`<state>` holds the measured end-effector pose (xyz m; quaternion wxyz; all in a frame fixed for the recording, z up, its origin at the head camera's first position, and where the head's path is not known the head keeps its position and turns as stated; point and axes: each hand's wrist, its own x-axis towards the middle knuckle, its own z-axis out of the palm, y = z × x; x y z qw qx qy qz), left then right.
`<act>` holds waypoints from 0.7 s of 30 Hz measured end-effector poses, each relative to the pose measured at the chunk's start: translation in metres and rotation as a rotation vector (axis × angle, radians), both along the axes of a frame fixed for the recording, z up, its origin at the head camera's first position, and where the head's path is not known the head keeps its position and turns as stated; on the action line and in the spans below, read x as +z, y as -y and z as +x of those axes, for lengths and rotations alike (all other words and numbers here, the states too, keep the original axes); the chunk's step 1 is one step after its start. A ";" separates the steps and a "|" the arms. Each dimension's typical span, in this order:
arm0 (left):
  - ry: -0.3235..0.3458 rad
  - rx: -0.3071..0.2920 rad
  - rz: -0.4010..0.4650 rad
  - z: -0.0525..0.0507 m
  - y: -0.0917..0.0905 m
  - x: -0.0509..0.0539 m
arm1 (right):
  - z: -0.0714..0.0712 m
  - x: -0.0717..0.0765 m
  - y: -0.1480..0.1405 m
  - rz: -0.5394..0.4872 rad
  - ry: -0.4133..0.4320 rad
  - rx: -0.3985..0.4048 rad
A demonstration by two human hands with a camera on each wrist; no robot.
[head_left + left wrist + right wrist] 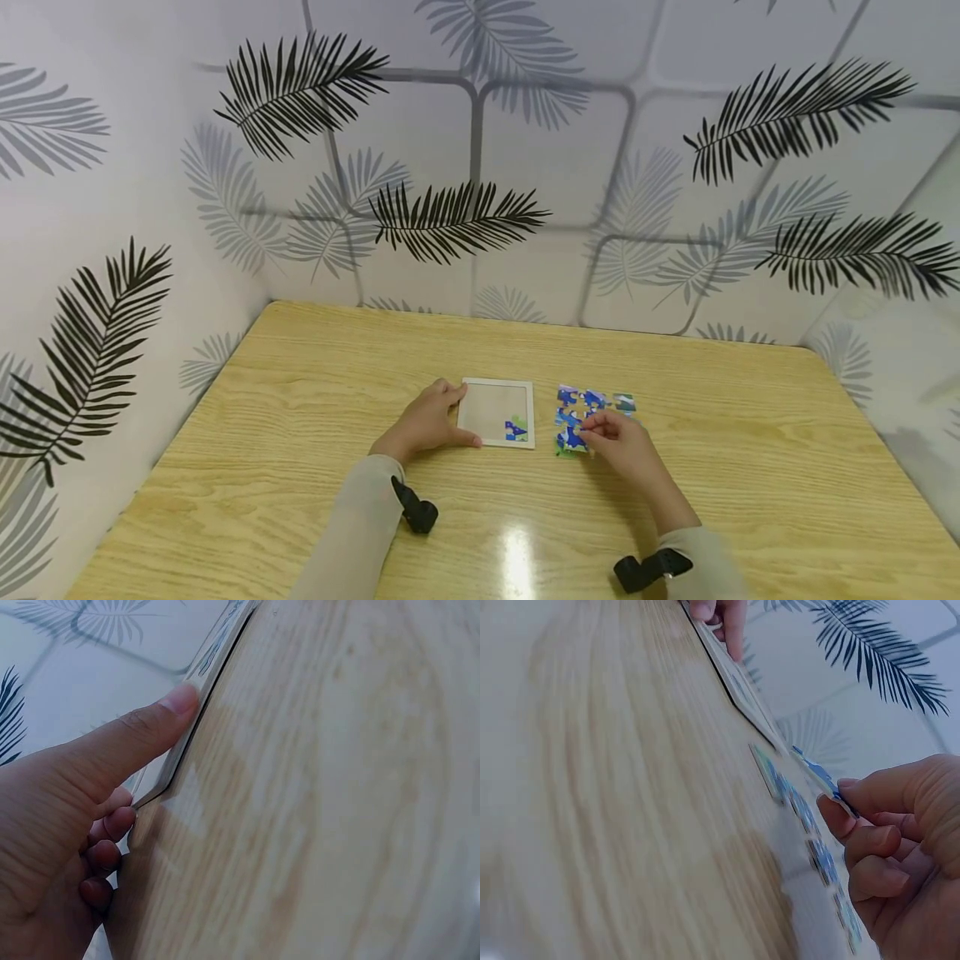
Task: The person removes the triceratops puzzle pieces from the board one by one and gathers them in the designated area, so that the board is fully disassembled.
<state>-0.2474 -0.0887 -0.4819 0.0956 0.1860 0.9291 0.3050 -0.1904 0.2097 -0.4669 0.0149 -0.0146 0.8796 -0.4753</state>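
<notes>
A square puzzle tray with a white rim (497,382) lies on the table. My left hand (429,422) holds its left side, thumb at the near edge and fingers at the far corner; the left wrist view shows the thumb (180,701) against the rim. Blue and green puzzle pieces (516,430) sit in the tray's near right corner. To the right of the tray, my right hand (628,454) pinches a blue puzzle piece (821,778) between thumb and index finger, above the loose puzzle pieces (567,396). The hand partly hides some of these.
The wood-grain table (337,358) extends around both hands. Behind it and to the left stand walls (540,275) with a leaf pattern. Each wrist wears a black strap with a small camera, such as the left wrist camera (420,514).
</notes>
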 end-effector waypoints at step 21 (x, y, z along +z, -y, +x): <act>0.003 0.002 -0.015 -0.002 -0.001 -0.003 | 0.008 -0.006 -0.025 0.159 -0.013 -0.022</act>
